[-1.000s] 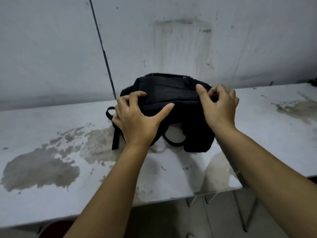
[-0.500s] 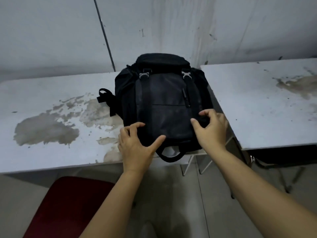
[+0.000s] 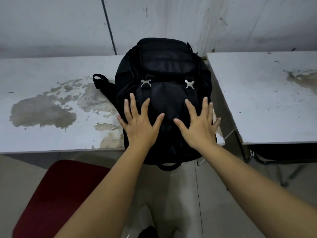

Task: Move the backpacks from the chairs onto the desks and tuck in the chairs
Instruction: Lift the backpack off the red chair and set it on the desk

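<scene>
Neither grip is closing on anything: I am seeing my left hand (image 3: 139,125) and my right hand (image 3: 199,125) both lying flat with fingers spread wide, palms pressing down on the front of the backpack (image 3: 164,69). The left hand is sitting on the bag's lower left part, its little finger reaching over the bag's edge toward the surface (image 3: 42,74); the right hand is sitting on the lower right part, thumbs pointing toward each other with a strip of black fabric between them. The backpack is lying on its back at the right end of the stained left surface, its top toward the wall (image 3: 51,23) and its bottom hanging a little past the near edge, where a loop of strap (image 3: 167,166) is dangling. Two metal buckles (image 3: 146,83) are showing just beyond my fingertips, and another strap loop (image 3: 99,81) is sticking out on the bag's left side onto the surface. A second surface (image 3: 265,100) is standing just beside on the right, with a narrow gap between the two. A red chair (image 3: 56,194) is sitting on the floor (image 3: 231,194) at lower left, pulled out from the left surface, and my left forearm is crossing over its corner.
</scene>
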